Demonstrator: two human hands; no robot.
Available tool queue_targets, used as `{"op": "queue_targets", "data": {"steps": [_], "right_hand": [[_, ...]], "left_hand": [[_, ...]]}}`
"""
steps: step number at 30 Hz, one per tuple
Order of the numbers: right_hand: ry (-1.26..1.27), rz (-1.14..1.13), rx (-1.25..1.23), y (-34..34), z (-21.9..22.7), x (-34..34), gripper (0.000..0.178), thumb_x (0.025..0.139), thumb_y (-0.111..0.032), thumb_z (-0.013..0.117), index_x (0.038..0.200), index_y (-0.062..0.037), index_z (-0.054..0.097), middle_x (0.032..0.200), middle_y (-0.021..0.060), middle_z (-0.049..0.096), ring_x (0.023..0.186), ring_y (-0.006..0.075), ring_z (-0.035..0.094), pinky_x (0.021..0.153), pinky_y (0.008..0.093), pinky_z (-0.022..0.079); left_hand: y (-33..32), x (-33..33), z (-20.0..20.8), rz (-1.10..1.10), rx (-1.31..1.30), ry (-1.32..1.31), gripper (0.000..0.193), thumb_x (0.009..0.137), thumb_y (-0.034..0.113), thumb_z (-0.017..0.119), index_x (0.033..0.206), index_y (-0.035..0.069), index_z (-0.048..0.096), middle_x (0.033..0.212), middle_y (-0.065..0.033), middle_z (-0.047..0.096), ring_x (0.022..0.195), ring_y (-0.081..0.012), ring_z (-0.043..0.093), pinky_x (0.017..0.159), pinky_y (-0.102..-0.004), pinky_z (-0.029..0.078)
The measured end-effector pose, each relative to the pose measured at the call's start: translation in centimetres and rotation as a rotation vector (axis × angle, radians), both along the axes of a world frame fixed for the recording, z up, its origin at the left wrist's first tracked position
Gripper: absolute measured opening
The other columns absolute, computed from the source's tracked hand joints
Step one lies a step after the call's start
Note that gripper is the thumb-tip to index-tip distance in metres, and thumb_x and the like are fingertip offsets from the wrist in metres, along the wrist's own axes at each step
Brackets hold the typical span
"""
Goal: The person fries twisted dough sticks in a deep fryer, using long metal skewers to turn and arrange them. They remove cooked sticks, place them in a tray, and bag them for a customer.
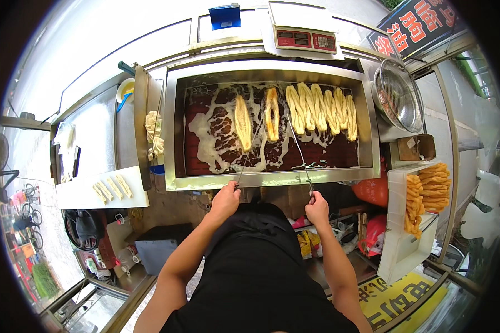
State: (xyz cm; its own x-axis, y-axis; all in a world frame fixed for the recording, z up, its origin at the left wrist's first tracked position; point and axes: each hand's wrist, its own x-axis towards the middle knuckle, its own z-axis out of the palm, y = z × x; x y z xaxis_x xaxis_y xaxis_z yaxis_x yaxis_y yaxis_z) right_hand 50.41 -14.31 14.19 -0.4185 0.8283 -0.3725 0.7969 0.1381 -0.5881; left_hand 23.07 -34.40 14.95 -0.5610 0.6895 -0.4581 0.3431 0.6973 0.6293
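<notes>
Now my left hand [226,198] and right hand [317,207], both at lower centre with forearms stretched forward, each grip a long thin metal chopstick [298,145] reaching into the steel fryer of dark oil [366,130], where I'd roll the two pale puffed dough sticks [243,115] gently for even colour

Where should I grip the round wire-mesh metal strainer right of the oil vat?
Take the round wire-mesh metal strainer by its rim's lower-left edge, coming from the vat side: it tilts open that way, and no handle shows.
</notes>
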Motion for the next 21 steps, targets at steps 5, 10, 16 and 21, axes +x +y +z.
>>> {"op": "queue_targets", "data": {"steps": [5,10,16,21], "right_hand": [[0.045,0.026,0.006,-0.7,1.1,-0.8,0.036,0.07,-0.001,0.053,0.105,-0.0029,0.061,0.074,0.0124,0.059,0.072,0.0317,0.06,0.069,0.0411,0.049],[0.032,0.056,0.037,-1.6,1.3,-2.1,0.038,0.069,-0.002,0.054,0.105,-0.0033,0.062,0.07,0.0112,0.057,0.068,0.0302,0.059,0.066,0.0399,0.049],[-0.006,0.05,0.056,-2.4,0.6,-1.7,0.038,0.068,-0.002,0.054,0.106,-0.0042,0.063,0.072,0.0119,0.059,0.07,0.0319,0.06,0.067,0.0416,0.049],[-0.032,0.053,0.089,-2.6,-0.1,-0.4,0.038,0.068,-0.002,0.053,0.105,-0.0031,0.063,0.074,0.0123,0.059,0.071,0.0326,0.061,0.068,0.0418,0.049]], "left_hand": [[0.0,-0.9,-0.5,0.006,0.023,-0.246,0.03,0.094,0.024,0.051,0.116,0.003,0.055,0.101,-0.0212,0.066,0.093,-0.0376,0.064,0.081,-0.0435,0.049],[0.3,-1.3,0.5,0.233,-0.016,-0.633,0.024,0.095,0.023,0.049,0.113,0.008,0.056,0.079,-0.005,0.058,0.064,-0.016,0.056,0.054,-0.0324,0.046],[-3.5,-2.1,2.6,0.446,0.026,-0.656,0.024,0.096,0.021,0.046,0.116,0.01,0.055,0.075,-0.0006,0.053,0.051,-0.0092,0.048,0.038,-0.0258,0.039],[-6.8,-2.5,1.4,0.522,0.051,-0.855,0.026,0.1,0.021,0.045,0.122,0.009,0.052,0.077,-0.0031,0.056,0.052,-0.0103,0.05,0.038,-0.026,0.042]]}}
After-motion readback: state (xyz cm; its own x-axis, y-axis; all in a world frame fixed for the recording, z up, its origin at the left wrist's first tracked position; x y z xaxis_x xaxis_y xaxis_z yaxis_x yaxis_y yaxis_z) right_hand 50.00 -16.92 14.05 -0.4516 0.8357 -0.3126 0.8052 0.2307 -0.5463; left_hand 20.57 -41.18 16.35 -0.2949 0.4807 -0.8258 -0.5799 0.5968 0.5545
